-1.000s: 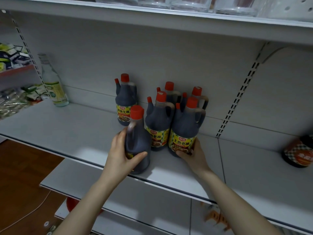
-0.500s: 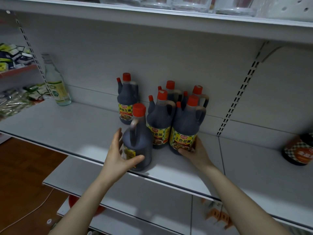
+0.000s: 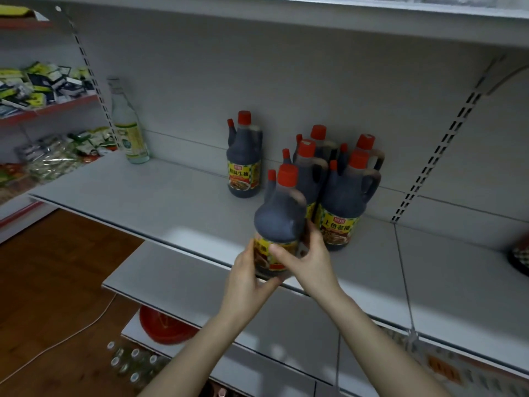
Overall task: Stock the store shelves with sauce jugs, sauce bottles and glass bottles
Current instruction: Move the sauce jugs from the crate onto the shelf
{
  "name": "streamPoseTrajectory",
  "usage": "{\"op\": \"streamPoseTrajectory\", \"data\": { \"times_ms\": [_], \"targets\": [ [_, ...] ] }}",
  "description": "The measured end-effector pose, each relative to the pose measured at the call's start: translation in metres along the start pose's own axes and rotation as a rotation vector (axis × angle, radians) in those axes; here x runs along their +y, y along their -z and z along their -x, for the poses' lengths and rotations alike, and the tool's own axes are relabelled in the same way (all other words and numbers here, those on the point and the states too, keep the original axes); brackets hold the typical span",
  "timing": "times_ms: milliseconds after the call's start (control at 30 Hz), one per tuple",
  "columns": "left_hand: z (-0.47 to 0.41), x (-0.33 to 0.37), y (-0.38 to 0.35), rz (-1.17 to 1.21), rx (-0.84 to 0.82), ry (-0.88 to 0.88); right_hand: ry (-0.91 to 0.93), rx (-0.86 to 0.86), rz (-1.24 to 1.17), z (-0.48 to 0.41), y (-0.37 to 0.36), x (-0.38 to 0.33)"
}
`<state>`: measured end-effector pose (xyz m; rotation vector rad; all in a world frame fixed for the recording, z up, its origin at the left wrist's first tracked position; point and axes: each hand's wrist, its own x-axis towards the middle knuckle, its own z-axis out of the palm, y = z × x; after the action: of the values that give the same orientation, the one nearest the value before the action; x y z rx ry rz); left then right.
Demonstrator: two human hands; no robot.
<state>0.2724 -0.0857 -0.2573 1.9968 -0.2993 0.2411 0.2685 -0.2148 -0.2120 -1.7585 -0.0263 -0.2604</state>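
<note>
A dark sauce jug [image 3: 279, 213] with a red cap stands at the front edge of the white shelf [image 3: 160, 202]. My left hand [image 3: 247, 277] grips its lower left side and my right hand [image 3: 307, 260] grips its lower right, thumb across the yellow label. Right behind it stands a cluster of several more sauce jugs [image 3: 347, 196]. One jug [image 3: 244, 160] stands alone further left, near the back wall. A tall clear glass bottle [image 3: 128, 127] stands at the shelf's far left.
A dark jar [image 3: 519, 259] with a checked label shows at the right edge of the shelf. Packets [image 3: 48, 156] fill the neighbouring shelves at left. Below, a red bowl [image 3: 163, 328] and several glass bottles [image 3: 134, 365] sit near the wooden floor.
My right hand left the front right jug of the cluster and came onto the front jug, which both hands now hold. The jug has been turned so its label faces me.
</note>
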Motion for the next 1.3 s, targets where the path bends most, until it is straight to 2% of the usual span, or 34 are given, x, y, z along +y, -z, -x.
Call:
{"op": "streamPoseTrajectory", "data": {
  "times_ms": [67, 233, 367, 600, 900, 1167, 1300],
  "targets": [
    [0.009, 0.000, 0.003, 0.007, -0.009, -0.013, 0.014, 0.032, 0.006, -0.006, 0.002, 0.000],
    [0.001, -0.009, 0.011, 0.026, -0.053, 0.091, 0.011, 0.054, 0.115, -0.013, 0.008, 0.001],
    [-0.008, -0.010, 0.014, 0.024, -0.132, 0.145, -0.023, 0.005, 0.085, -0.017, 0.023, 0.000],
    [-0.019, -0.002, 0.008, 0.126, -0.218, 0.123, -0.042, -0.054, -0.054, -0.016, 0.034, 0.005],
    [-0.031, -0.016, 0.000, 0.207, -0.188, 0.130, -0.019, -0.095, 0.030, -0.027, 0.027, 0.007],
    [-0.033, -0.013, 0.005, 0.089, -0.182, 0.029, -0.068, -0.120, 0.116, -0.016, 0.030, 0.030],
    [-0.037, -0.017, 0.006, 0.076, -0.226, 0.025, -0.060, -0.072, 0.131, -0.014, 0.026, 0.041]
  ]
}}
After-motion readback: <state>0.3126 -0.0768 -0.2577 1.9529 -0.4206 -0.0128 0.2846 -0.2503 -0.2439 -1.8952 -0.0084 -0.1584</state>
